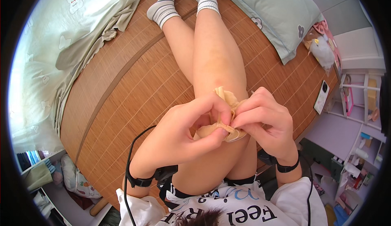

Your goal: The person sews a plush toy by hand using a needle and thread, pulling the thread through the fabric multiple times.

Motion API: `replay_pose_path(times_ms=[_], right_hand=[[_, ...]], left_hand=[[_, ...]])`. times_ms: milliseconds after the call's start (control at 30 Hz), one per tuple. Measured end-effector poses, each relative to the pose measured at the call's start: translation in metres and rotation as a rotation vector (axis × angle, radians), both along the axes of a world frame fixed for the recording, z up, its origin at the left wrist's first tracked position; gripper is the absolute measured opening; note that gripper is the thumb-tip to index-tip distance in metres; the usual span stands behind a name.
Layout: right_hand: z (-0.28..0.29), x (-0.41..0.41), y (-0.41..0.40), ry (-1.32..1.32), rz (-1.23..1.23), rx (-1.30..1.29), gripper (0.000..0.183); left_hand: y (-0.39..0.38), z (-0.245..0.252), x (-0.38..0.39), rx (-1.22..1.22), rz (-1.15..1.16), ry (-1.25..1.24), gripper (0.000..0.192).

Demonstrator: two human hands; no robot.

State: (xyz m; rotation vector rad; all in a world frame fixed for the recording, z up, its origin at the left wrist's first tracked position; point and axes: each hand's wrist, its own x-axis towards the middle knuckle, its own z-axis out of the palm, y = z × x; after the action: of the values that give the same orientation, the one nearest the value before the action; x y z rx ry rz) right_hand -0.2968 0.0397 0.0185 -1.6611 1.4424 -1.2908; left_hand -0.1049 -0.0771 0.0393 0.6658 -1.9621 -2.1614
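Observation:
A small piece of beige-yellow fabric with a thin loop of pale thread or cord rests over my bare thigh, gathered between both hands. My left hand pinches its folded edge between thumb and index finger. On the other side, my right hand grips the fabric with thumb and fingertips close to the left fingertips. Part of the cloth stands up in folds above the fingers. Whether a needle is in the fingers cannot be told. Each wrist wears a black strap with a device and a cable.
My legs in striped socks stretch over a bamboo mat. A green pillow lies at the upper right, a phone at the mat's right edge beside shelves. Pale bedding or curtain fabric borders the left; an open drawer stands lower left.

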Motion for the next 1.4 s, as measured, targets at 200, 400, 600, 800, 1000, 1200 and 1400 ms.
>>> replay_pose_path(times_ms=[200, 400, 600, 800, 1000, 1200, 1400], right_hand=[[-0.006, 0.009, 0.005, -0.056, -0.071, 0.006, 0.015], [-0.008, 0.018, 0.010, -0.021, -0.149, -0.020, 0.014], [-0.010, 0.018, 0.011, -0.015, -0.160, -0.042, 0.015], [-0.010, 0.018, 0.011, -0.016, -0.146, -0.049, 0.015], [-0.009, 0.025, 0.016, -0.026, -0.226, -0.045, 0.017], [-0.014, 0.037, 0.019, 0.064, -0.362, -0.151, 0.021], [-0.017, 0.045, 0.020, 0.080, -0.447, -0.167, 0.023]], left_hand=[[0.000, 0.000, 0.001, 0.051, -0.001, -0.039, 0.013], [0.005, 0.001, 0.001, 0.027, 0.047, -0.025, 0.014], [0.006, -0.001, 0.000, -0.019, 0.040, -0.048, 0.015], [0.005, 0.002, -0.001, -0.097, 0.014, -0.062, 0.014], [0.010, -0.002, -0.002, -0.064, 0.076, -0.034, 0.011], [0.009, 0.000, -0.001, 0.002, 0.085, -0.033, 0.012], [0.011, -0.002, 0.000, -0.012, 0.108, -0.034, 0.013]])
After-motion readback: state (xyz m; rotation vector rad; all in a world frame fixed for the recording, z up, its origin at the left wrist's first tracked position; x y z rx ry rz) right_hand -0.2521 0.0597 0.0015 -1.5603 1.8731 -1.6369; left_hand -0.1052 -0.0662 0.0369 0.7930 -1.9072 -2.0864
